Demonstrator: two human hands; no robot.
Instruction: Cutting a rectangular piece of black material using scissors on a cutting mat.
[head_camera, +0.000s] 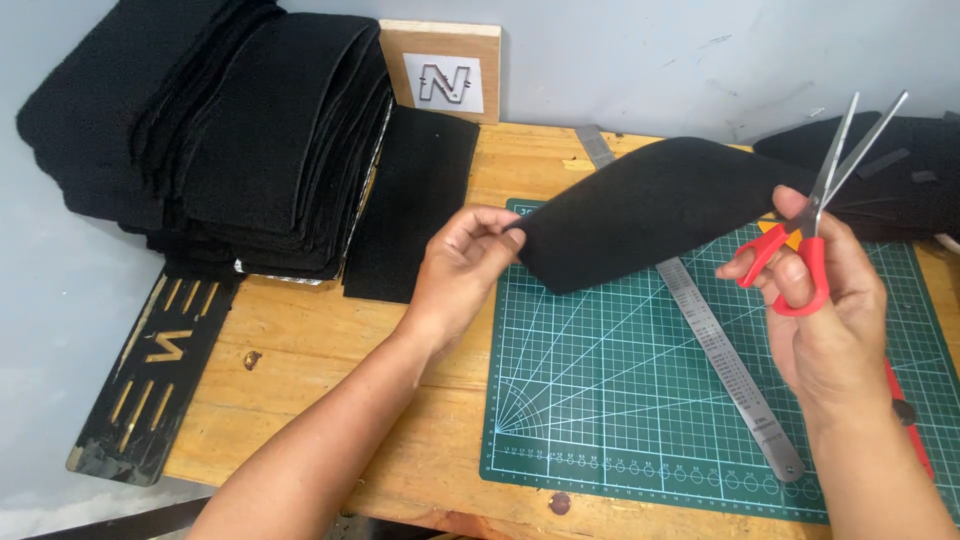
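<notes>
My left hand pinches the left end of a black felt piece and holds it in the air above the green cutting mat. The felt curves up and to the right. My right hand grips red-handled scissors at the felt's right end. The scissor blades are open and point up and to the right, with the felt's edge at their base.
A steel ruler lies diagonally across the mat. A tall stack of black felt pieces fills the table's back left, with one flat strip beside it. A wooden block leans on the wall. A black stencil plate overhangs the left edge. More black felt lies at the right.
</notes>
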